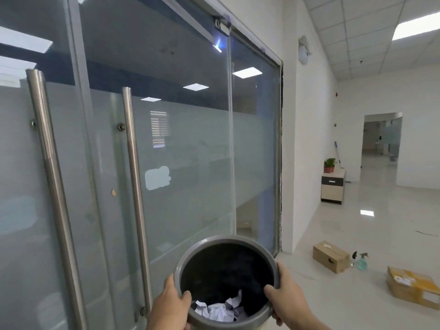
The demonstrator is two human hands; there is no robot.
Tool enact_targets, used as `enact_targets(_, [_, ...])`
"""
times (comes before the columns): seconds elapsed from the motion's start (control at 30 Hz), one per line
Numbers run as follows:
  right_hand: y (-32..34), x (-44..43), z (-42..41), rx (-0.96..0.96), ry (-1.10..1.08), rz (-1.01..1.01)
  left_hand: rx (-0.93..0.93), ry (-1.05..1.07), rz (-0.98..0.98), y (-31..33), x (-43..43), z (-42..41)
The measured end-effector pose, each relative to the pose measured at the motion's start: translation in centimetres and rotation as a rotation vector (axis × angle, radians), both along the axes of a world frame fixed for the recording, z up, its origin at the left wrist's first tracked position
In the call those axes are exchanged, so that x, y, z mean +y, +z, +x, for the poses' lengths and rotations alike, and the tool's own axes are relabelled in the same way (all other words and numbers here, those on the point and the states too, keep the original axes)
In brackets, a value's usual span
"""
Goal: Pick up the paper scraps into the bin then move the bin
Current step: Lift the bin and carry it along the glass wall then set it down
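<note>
A round grey bin [223, 240] with a black inside is held up in front of me, tilted toward the camera. Crumpled white paper scraps [220, 310] lie in its near side. My left hand [170, 306] grips the rim on the left, thumb hooked inside. On the right rim sits my right hand [283, 294], thumb also inside. Both hands carry the bin close to a glass door.
Frosted glass doors with two vertical steel handles [135, 186] fill the left and centre. To the right, a tiled corridor holds a cardboard box [331, 256], spray bottles [360, 260], a yellow box [414, 287] and a small cabinet [333, 186] with a plant.
</note>
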State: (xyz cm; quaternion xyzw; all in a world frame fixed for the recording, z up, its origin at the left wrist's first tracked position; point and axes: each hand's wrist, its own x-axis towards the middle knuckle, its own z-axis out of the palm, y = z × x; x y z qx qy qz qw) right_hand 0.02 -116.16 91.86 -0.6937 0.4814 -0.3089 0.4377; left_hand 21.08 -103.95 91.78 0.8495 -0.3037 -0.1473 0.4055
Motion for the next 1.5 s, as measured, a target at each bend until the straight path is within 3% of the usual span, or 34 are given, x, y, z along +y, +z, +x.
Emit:
enact_targets(0.13, [-5.4,-0.1,1.3,0.055,0.007,0.019,0.068,-0.008,-0.046,-5.8,1.1,1.4])
enact_targets(0.3, [-16.9,0.8,2.8,0.250,0.013,0.082,0.175,0.011,0.021,-17.2,3.0,2.2])
enact_targets(0.6, [-45.0,5.5,2.7,0.437,0.051,0.224,0.346,0.060,0.170,-45.5,7.9,1.4])
enact_targets(0.87, [-72.0,9.7,1.6,0.487,0.007,0.282,0.294,0.016,0.297,-70.8,11.0,-0.5])
enact_targets(1.0, [-81.8,10.6,2.4,0.440,-0.019,0.265,0.246,0.021,0.298,-80.4,11.3,0.0])
enact_targets(1.2, [-88.5,10.4,3.5,0.401,-0.021,0.253,0.188,0.046,0.263,-87.6,11.2,0.9])
enact_targets(1.5, [-91.8,11.1,3.3,0.412,-0.071,0.252,0.146,0.031,0.261,-90.4,11.7,0.2])
